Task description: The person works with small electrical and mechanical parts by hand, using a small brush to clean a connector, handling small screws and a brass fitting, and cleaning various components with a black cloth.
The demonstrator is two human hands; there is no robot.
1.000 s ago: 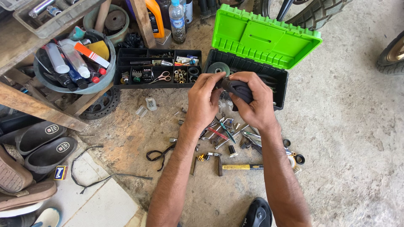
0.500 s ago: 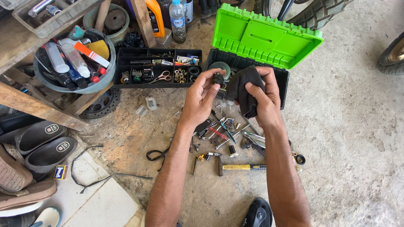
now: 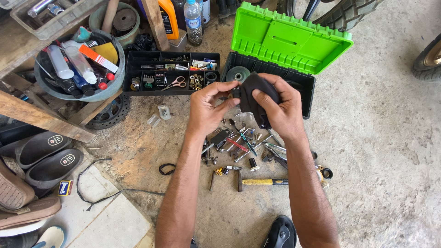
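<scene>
Both hands are raised over a scatter of small tools on the concrete floor. My right hand (image 3: 279, 109) grips a dark, floppy pouch-like piece (image 3: 251, 95) of cloth or rubber. My left hand (image 3: 209, 106) pinches the pouch's left edge between thumb and fingers. Just behind them stands a toolbox (image 3: 301, 87) with a black body and its bright green lid (image 3: 288, 39) open. Under my hands lie pliers, screwdrivers and other loose tools (image 3: 243, 144), and a hammer (image 3: 262, 182) with a yellow handle is nearer to me.
A black compartment tray (image 3: 170, 76) of small parts and scissors sits left of the toolbox. A grey basin (image 3: 78, 69) holds bottles and tubes. Wooden beams (image 3: 43, 117), sandals (image 3: 43, 154), a sprocket (image 3: 108, 115), bottles (image 3: 193, 20) and tyres (image 3: 349, 11) surround the spot.
My hands had parted half a second ago, the right lifting the dark piece. Now they are back together, both holding it, slightly lower and closer to me.
</scene>
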